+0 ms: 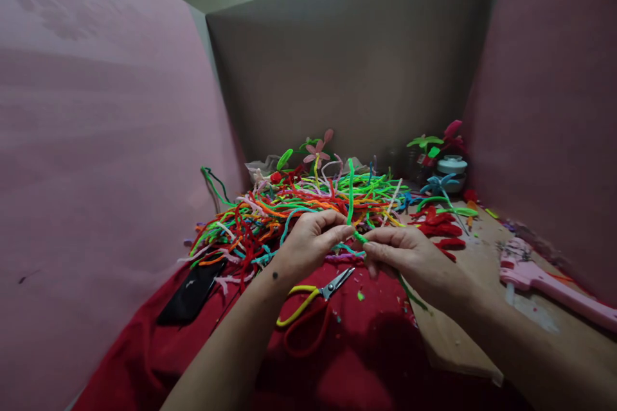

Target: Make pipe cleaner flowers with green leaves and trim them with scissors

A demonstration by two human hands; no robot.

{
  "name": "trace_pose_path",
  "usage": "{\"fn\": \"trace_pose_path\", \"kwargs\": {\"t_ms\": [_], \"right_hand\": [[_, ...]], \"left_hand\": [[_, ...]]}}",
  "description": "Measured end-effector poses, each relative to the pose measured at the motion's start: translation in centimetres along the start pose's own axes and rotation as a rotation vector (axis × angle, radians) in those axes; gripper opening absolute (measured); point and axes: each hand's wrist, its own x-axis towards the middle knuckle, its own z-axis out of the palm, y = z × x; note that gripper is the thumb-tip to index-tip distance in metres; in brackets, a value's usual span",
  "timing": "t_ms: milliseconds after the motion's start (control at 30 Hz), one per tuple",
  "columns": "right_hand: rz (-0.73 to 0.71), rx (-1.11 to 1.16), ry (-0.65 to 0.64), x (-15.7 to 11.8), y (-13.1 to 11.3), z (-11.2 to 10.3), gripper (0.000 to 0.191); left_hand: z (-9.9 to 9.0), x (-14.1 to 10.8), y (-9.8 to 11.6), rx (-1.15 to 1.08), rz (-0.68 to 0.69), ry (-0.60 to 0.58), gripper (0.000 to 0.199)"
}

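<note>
Both hands meet in the middle, over the red cloth. A bright green pipe cleaner point(351, 189) stands up from the fingers of my left hand point(318, 237), pinched between thumb and forefinger. My right hand point(400, 250) is closed on the same green pipe cleaner a little to the right; a darker green end trails below that palm. The short stretch between the hands looks twisted. Under the hands lie scissors point(324, 295) with one yellow and one red handle, blades pointing up and right. A large heap of multicoloured pipe cleaners point(270, 212) spreads just behind.
A black phone point(190, 295) lies at the left. To the right, a pink glue gun point(540, 276) rests on a cardboard sheet point(463, 340) beside red fuzzy pieces point(438, 225). Fuzzy flowers point(317, 154) and a lidded jar point(452, 170) stand at the back. Pink walls point(120, 141) close both sides.
</note>
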Motion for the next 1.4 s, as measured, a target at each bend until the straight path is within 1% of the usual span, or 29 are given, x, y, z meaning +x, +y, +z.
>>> {"fn": "trace_pose_path", "kwargs": {"t_ms": [67,133,167,233,300,333,367,433,500,567,633,700,767,833,900,967,1067,1133,1300,1400], "right_hand": [[0.005,0.005,0.015,0.1,0.1,-0.1,0.029],[0.017,-0.019,0.028,0.1,0.1,-0.1,0.030],[0.039,-0.023,0.027,0.2,0.2,-0.1,0.030],[0.121,0.001,-0.011,0.3,0.5,-0.1,0.029],[0.196,0.031,-0.076,0.6,0.9,-0.2,0.033],[0.207,0.033,-0.101,0.6,1.1,-0.2,0.035],[0.195,0.012,-0.106,0.7,1.4,-0.1,0.038],[0.092,-0.115,-0.045,0.6,1.7,0.0,0.038],[-0.063,-0.338,0.067,0.4,1.9,0.3,0.031],[-0.178,-0.561,0.148,0.2,2.0,0.5,0.028],[-0.195,-0.659,0.153,0.1,2.1,0.5,0.027],[-0.139,-0.586,0.103,0.3,2.0,0.3,0.024],[-0.023,-0.376,-0.011,0.6,1.7,0.0,0.019],[0.098,-0.139,-0.138,0.8,1.2,-0.3,0.021],[0.163,0.018,-0.227,1.0,0.8,-0.4,0.022],[0.172,0.040,-0.302,1.1,0.5,-0.4,0.021],[0.177,-0.062,-0.400,1.2,0.5,-0.4,0.018],[0.189,-0.078,-0.411,1.3,0.7,-0.5,0.017],[0.200,-0.016,-0.428,1.1,0.6,-0.2,0.016],[0.193,0.126,-0.321,1.0,0.4,0.2,0.021]], "left_hand": [[0.0,0.1,0.1,0.052,-0.019,-0.050,0.018],[0.1,0.1,0.0,0.096,-0.008,-0.072,0.021],[0.1,0.1,-0.1,0.109,0.009,-0.060,0.021],[-0.1,0.1,-0.3,0.120,0.039,0.005,0.023],[-0.6,0.2,-0.5,0.115,0.038,0.057,0.023],[-1.0,0.2,-0.6,0.110,0.023,0.064,0.023],[-1.4,0.3,-0.8,0.104,0.001,0.062,0.022],[-2.1,0.5,-1.0,0.095,-0.040,0.044,0.021],[-2.5,0.7,-1.2,0.096,-0.061,0.038,0.020],[-2.6,0.9,-1.4,0.113,-0.064,0.031,0.020],[-2.5,0.9,-1.5,0.145,-0.050,0.026,0.020],[-2.3,1.0,-1.6,0.152,-0.029,0.022,0.020],[-2.2,1.0,-1.7,0.125,-0.012,0.019,0.020],[-2.2,0.9,-1.6,0.090,-0.007,0.016,0.021],[-2.2,0.9,-1.4,0.071,-0.008,0.014,0.021],[-2.2,0.9,-1.3,0.067,-0.008,0.005,0.021],[-2.2,0.8,-1.2,0.084,-0.007,-0.020,0.021],[-2.3,0.9,-1.3,0.087,-0.012,-0.037,0.021],[-2.5,0.8,-1.5,0.059,-0.013,-0.064,0.019],[-2.5,0.9,-1.4,0.065,-0.004,-0.086,0.019]]}}
